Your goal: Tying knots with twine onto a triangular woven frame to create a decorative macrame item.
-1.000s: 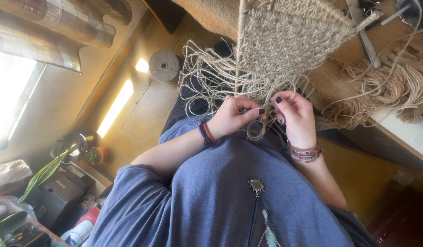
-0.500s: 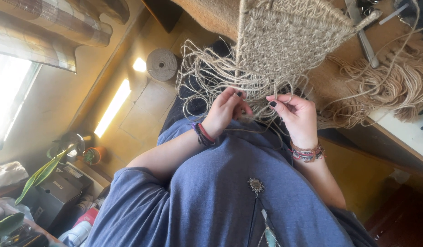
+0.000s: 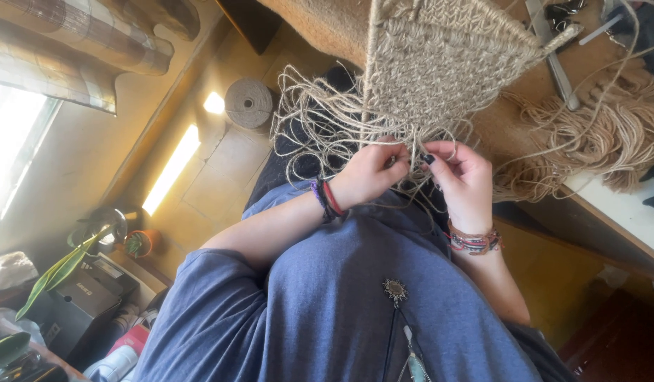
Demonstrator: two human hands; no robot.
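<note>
both pinched on loose jute cords (image 3: 327,134) at the lower edge of the knotted panel (image 3: 440,64): left hand (image 3: 369,177), right hand (image 3: 463,177). likely to snag neighbouring strands, since tangled close.

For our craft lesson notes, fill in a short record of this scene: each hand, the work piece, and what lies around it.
left hand: pinching jute cords at the weave's lower edge
right hand: pinching cords beside it
weave: knotted jute panel, hanging, loose cords below
spool: on the floor, left
cord bundle: on the table, right
</note>
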